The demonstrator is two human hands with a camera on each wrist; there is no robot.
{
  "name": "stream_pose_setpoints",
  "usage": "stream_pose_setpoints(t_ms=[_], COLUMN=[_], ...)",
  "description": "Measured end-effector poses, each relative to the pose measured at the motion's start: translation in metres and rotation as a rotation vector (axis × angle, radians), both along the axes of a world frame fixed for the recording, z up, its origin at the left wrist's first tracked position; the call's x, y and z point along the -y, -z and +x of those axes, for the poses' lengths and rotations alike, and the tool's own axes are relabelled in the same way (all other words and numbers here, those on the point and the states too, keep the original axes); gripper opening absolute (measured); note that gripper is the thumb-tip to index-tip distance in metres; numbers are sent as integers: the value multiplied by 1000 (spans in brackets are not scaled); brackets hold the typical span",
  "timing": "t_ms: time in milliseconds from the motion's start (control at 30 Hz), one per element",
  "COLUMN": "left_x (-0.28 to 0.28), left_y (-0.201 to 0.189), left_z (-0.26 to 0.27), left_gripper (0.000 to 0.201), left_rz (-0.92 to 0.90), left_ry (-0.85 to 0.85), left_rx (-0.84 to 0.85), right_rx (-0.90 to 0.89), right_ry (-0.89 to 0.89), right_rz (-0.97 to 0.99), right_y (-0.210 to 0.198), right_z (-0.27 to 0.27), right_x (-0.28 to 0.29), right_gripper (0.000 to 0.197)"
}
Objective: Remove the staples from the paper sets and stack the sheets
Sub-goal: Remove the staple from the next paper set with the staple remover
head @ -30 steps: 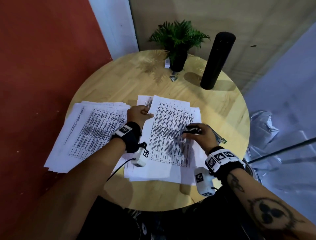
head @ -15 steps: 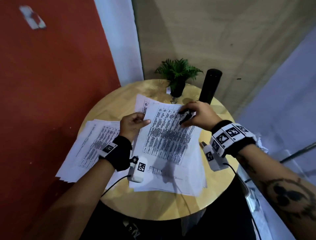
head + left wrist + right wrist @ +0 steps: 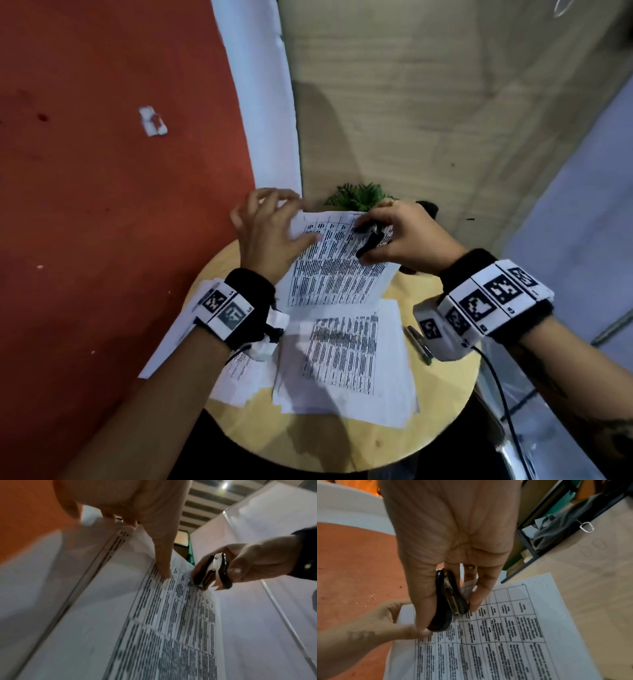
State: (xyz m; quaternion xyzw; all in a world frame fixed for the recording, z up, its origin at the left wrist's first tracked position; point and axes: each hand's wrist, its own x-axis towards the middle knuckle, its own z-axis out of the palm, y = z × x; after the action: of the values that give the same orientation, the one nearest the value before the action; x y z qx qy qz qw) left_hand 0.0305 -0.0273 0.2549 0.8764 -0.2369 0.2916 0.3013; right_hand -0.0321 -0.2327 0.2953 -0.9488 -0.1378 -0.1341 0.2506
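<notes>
A stapled paper set [image 3: 335, 274] printed with tables is raised off the round wooden table [image 3: 376, 442]. My left hand [image 3: 289, 222] pinches its top left corner, thumb on the front and fingers behind. My right hand [image 3: 364, 243] grips a black staple remover [image 3: 448, 601] between thumb and fingers. The remover's metal jaws [image 3: 214, 572] touch the top edge of the front sheet [image 3: 171, 628]. I cannot make out the staple itself. More printed sheets [image 3: 346, 359] lie on the table under the raised set, and another stack [image 3: 185, 329] lies at the left.
A small green plant [image 3: 359, 197] and the top of a black cylinder [image 3: 426, 207] show behind the raised paper. A dark pen-like object [image 3: 419, 342] lies on the table by my right wrist. A red wall is close on the left.
Both hands have lifted the paper set from the table to a raised, tilted position. The right hand has carried the staple remover from mid-page to the set's top edge. The view has tilted upward.
</notes>
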Motion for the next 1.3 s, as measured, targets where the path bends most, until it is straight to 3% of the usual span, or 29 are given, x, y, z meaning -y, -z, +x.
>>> stream_pose_setpoints(t_ms=[100, 167, 300, 433, 500, 600, 767, 933, 1067, 1133, 1300], left_x=[2, -1, -19, -34, -36, -37, -30, -26, -26, -26, -25], left_y=[-29, -42, -58, -68, -71, -72, -72, -76, -79, -78, -79], left_z=[-20, -25, -23, -33, -40, -43, -47, -51, -54, -53, -51], left_gripper=[41, 42, 50, 29, 29, 39, 37, 60, 26, 22, 46], left_rz=[-4, -57, -117, -258, -374, -500, -589, -500, -337, -306, -311], left_ry=[1, 61, 249, 365, 450, 465, 435, 398, 319, 283, 255], left_rx=[-37, -25, -180, -240, -292, -309, -341, -340, -266, -232, -176], right_rx=[34, 47, 78, 119, 123, 151, 153, 149, 159, 162, 204], right_ry=[1, 1, -9, -1, -3, 20, 23, 40, 45, 43, 59], right_rz=[12, 32, 75, 82, 118, 151, 169, 150, 136, 135, 130], right_y=[-22, -34, -55, -67, -69, -71, -73, -79, -76, -74, -69], right_z=[-17, -27, -44, -55, -57, -60, -68, -74, -74, -73, -67], right_x=[-9, -12, -16, -17, -18, -17, -19, -19, -22, -24, -20], right_gripper=[45, 45, 45, 44, 45, 46, 45, 44, 43, 44, 46])
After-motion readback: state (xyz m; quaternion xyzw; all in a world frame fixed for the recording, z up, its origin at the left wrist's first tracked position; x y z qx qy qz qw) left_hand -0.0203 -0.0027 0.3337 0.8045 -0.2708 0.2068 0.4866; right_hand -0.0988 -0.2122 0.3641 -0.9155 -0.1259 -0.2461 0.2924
